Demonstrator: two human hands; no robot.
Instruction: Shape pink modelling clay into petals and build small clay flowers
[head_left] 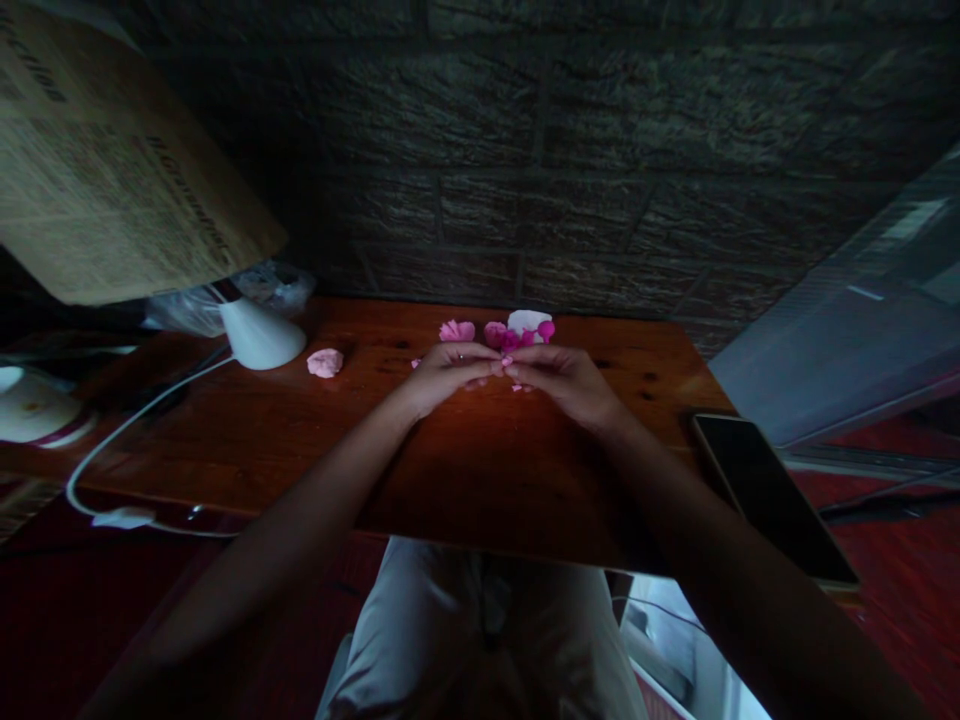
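Observation:
Above the back half of the wooden table, my left hand (450, 377) and my right hand (566, 378) meet fingertip to fingertip. Both are closed in a pinch on a small pink piece (507, 362), which looks like soft modelling clay and is partly hidden by the fingers. Just beyond them lie a ruffled pink piece (456, 331), darker magenta pieces (517, 341) and a white piece (527, 321). A pale pink lump (325, 363) rests apart from these, to the left. Tiny pink bits (517, 387) sit near my fingers.
A lamp with a newsprint shade (135, 170) and white base (261, 335) stands at the left, its white cord (112, 440) hanging over the front edge. Clear plastic (187, 308) lies behind it. A phone (772, 495) rests by the right edge. A brick wall (525, 150) rises behind the table (480, 470).

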